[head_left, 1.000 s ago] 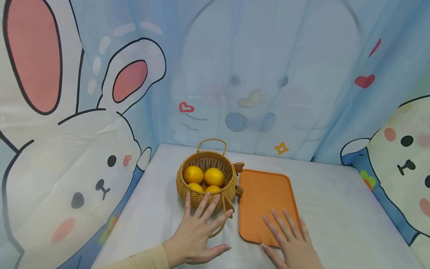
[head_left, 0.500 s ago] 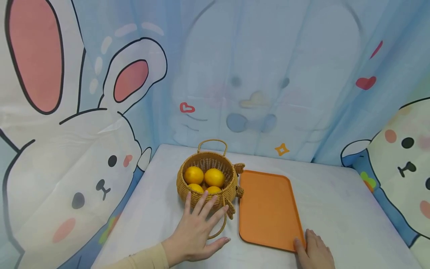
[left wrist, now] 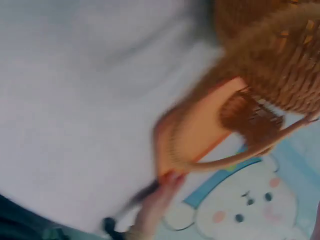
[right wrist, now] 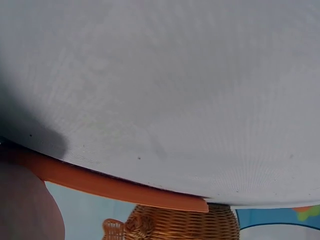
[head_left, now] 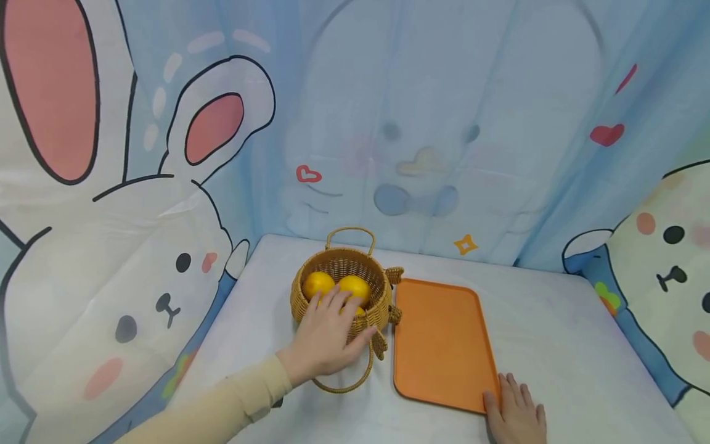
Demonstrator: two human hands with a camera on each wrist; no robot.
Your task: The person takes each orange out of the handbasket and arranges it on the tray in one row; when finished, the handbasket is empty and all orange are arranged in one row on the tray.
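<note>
Left hand (head_left: 324, 336) over near rim of wicker basket (head_left: 310, 295), fingers spread loose, fingertips on lemons (head_left: 355, 287) inside; grip unclear. Basket at 12 o'clock on surface (head_left: 554, 345). Right hand (head_left: 516, 416) flat, relaxed, at orange tray (head_left: 440, 339) near corner, 3 o'clock of basket.

Pale tablecloth (head_left: 554, 345); cartoon rabbit backdrop (head_left: 138, 259) behind; small red hearts (head_left: 606, 134)
</note>
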